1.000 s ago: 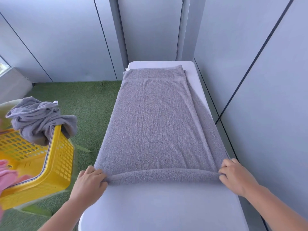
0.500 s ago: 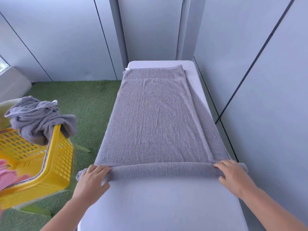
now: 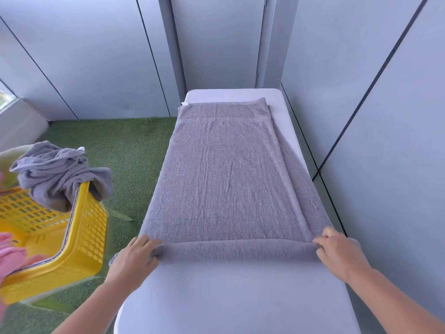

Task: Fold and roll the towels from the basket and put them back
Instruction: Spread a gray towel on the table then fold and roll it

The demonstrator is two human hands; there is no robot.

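Note:
A grey towel point(image 3: 228, 179) lies folded lengthwise along the white table point(image 3: 231, 300). Its near end is rolled into a low tube across the table. My left hand point(image 3: 134, 259) grips the left end of that roll, fingers curled over it. My right hand point(image 3: 339, 251) holds the right end the same way. To the left stands a yellow basket point(image 3: 79, 239) with a crumpled grey towel point(image 3: 57, 174) draped over its rim and a pink towel point(image 3: 9, 256) inside.
Grey wall panels close in behind the table and along its right side. Green artificial turf point(image 3: 125, 150) covers the floor on the left. The basket sits tilted on a stand close to the table's left edge.
Both hands have rolled the towel's near end farther away from me, so the roll sits a little higher up the table and is thicker.

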